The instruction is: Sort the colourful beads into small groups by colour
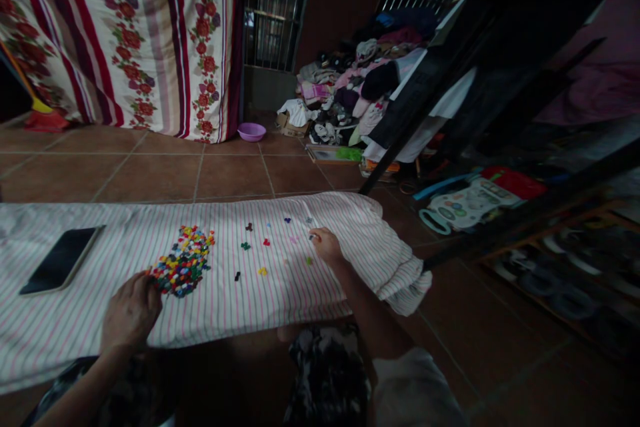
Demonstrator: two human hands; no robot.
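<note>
A heap of small multicoloured beads (185, 263) lies on the striped cloth. My left hand (131, 310) is at the heap's left edge, its fingers curled and touching the beads; what they hold, if anything, is hidden. Farther right, my right hand (327, 245) pinches a small dark bead (313, 236) just over the cloth. Around it are little groups sorted by colour: green beads (245, 246), red beads (267, 242), yellow beads (263, 271), brown beads (249, 227), black beads (237, 276), pink beads (294, 239), lime beads (309, 261) and grey beads (309, 220).
A dark-screened phone (63, 260) lies left on the cloth-covered surface (220, 313). Beyond it is a tiled floor with a purple basin (251, 131), a heap of clothes (350, 87) and a floral curtain (150, 40). A dark slanting post (400, 140) stands at the right.
</note>
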